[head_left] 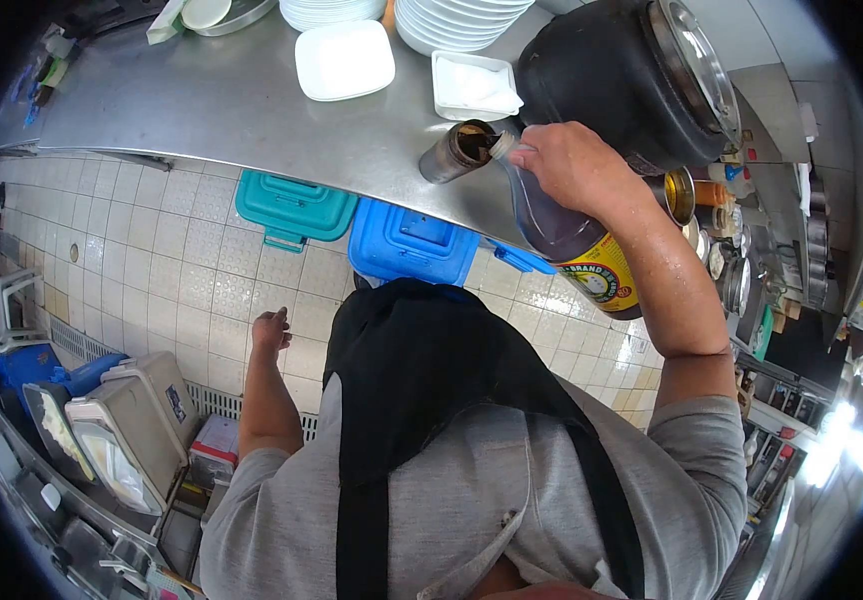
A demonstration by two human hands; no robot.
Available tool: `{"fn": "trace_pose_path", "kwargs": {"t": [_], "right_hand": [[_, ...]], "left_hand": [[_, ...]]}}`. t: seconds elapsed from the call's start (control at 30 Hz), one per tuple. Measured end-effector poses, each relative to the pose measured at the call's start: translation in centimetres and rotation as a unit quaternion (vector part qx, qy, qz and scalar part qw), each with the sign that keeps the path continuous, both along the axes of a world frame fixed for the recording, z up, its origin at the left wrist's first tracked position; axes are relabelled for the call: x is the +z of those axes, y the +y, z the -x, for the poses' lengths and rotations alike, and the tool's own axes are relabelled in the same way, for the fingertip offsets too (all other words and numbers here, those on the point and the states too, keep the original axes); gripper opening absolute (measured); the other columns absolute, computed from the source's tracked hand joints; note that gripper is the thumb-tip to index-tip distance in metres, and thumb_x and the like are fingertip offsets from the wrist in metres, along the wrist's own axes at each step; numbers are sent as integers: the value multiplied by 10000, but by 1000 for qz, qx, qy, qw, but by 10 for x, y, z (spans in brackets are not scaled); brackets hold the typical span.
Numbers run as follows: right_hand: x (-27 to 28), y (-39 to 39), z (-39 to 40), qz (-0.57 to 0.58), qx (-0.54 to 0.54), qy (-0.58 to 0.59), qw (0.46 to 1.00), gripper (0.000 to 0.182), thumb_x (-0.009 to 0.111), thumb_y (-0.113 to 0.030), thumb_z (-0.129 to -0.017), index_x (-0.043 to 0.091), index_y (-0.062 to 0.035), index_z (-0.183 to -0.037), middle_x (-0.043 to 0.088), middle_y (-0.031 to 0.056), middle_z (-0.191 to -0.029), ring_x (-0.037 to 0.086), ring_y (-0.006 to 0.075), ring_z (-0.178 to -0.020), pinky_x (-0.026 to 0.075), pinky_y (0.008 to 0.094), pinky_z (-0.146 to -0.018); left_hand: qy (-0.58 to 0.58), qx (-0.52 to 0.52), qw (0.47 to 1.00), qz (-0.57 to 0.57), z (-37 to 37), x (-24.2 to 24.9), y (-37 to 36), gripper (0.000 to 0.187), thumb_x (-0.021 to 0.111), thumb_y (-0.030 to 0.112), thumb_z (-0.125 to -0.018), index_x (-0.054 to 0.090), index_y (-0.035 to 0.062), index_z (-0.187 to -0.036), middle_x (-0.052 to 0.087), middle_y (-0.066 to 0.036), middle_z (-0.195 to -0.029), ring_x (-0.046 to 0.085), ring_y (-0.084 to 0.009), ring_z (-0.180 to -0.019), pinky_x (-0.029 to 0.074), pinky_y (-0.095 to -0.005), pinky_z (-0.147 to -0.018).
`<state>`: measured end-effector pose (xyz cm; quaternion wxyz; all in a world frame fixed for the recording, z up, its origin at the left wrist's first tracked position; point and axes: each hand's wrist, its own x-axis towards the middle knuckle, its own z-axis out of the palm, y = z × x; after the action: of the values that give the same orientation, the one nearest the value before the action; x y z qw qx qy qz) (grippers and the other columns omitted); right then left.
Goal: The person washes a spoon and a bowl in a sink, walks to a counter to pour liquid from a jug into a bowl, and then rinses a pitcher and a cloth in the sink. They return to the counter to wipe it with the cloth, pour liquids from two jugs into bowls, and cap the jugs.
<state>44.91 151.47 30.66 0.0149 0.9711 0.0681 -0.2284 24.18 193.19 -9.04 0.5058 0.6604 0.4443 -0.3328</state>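
Observation:
Wrapped round the neck of a large bottle [557, 225] of dark liquid with a yellow label is my right hand [577, 165]. The bottle is tilted, its mouth at the rim of a metal cup [452, 155] near the counter's front edge. Dark contents show inside the cup. My left hand [272, 328] hangs low at my side over the tiled floor, away from the counter, with its fingers loosely curled; whether it holds anything small is hard to tell.
On the steel counter [202, 100] are a square white dish [345, 60], a small white tray [475, 86], stacked plates [452, 25] and a big black pot [612, 80]. Below stand a green-lidded bin [297, 205] and a blue-lidded one [414, 245]. Beige containers [122, 430] are at left.

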Motion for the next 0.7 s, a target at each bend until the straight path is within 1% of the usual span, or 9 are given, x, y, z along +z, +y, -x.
{"fn": "trace_pose_path", "kwargs": {"t": [0.1, 0.23, 0.33, 0.4, 0.43, 0.5, 0.53, 0.6, 0.7], "right_hand": [[0, 0, 0, -4, -9, 7, 1000, 293, 530, -265, -960, 696, -28, -1005, 686, 190, -964, 674, 336, -901, 524, 424, -832], [4, 4, 0, -6, -25, 20, 999, 297, 532, -269, -961, 693, -25, -1012, 685, 194, -961, 674, 341, -901, 523, 425, -831], [2, 2, 0, -8, -7, 9, 1000, 300, 536, -273, -960, 693, -23, -1011, 684, 194, -960, 673, 342, -899, 522, 426, -830], [0, 0, -1, -6, -3, 9, 1000, 300, 539, -274, -959, 692, -22, -1012, 684, 194, -962, 673, 342, -901, 522, 426, -832], [-1, 0, 0, -3, 0, 9, 1000, 301, 541, -276, -958, 692, -21, -1013, 684, 195, -963, 673, 343, -903, 522, 426, -834], [1, 0, 0, -2, 4, 11, 1000, 302, 543, -276, -958, 693, -20, -1013, 684, 195, -965, 673, 343, -903, 522, 425, -834], [2, 1, 0, -1, 8, 13, 1000, 302, 544, -276, -957, 693, -19, -1012, 685, 196, -966, 673, 342, -903, 522, 425, -833], [0, 1, 0, 0, 4, 13, 1000, 302, 544, -274, -957, 694, -18, -1012, 685, 196, -967, 674, 340, -903, 523, 423, -833], [0, 1, 0, 1, -3, 13, 1000, 303, 545, -273, -957, 695, -15, -1015, 685, 196, -970, 675, 336, -903, 524, 420, -831]], "left_hand": [[0, -5, 1000, 6, 6, -7, 6, 329, 625, 339, -913, 595, 16, -966, 590, -52, -737, 549, -148, -486, 429, -286, -408], [18, -2, 1000, -4, 6, -2, 5, 325, 626, 334, -913, 597, 15, -964, 588, -51, -730, 549, -149, -485, 422, -288, -403], [16, -14, 1000, -12, 6, -2, 4, 347, 598, 363, -924, 592, 17, -948, 584, -51, -725, 547, -153, -484, 407, -289, -396], [9, 6, 1000, -2, 2, 7, 2, 366, 555, 389, -941, 585, 25, -932, 583, -48, -723, 535, -154, -478, 384, -289, -391], [9, 5, 1000, -2, 3, 4, 3, 366, 555, 389, -941, 585, 25, -932, 583, -48, -723, 535, -154, -478, 384, -289, -391], [-16, 42, 998, 36, 6, -11, 9, 385, 536, 415, -942, 580, 33, -926, 584, -55, -724, 524, -155, -473, 368, -287, -390], [-16, 42, 998, 36, 6, -16, 12, 385, 536, 415, -942, 580, 33, -926, 584, -55, -724, 524, -155, -473, 368, -287, -390], [-32, 26, 998, 49, 8, -26, 15, 347, 538, 406, -942, 586, 63, -952, 585, -37, -732, 518, -139, -506, 366, -282, -414], [-27, 0, 999, 36, 3, -11, 6, 341, 561, 388, -933, 581, 50, -972, 588, -41, -768, 542, -142, -528, 390, -277, -435]]}}
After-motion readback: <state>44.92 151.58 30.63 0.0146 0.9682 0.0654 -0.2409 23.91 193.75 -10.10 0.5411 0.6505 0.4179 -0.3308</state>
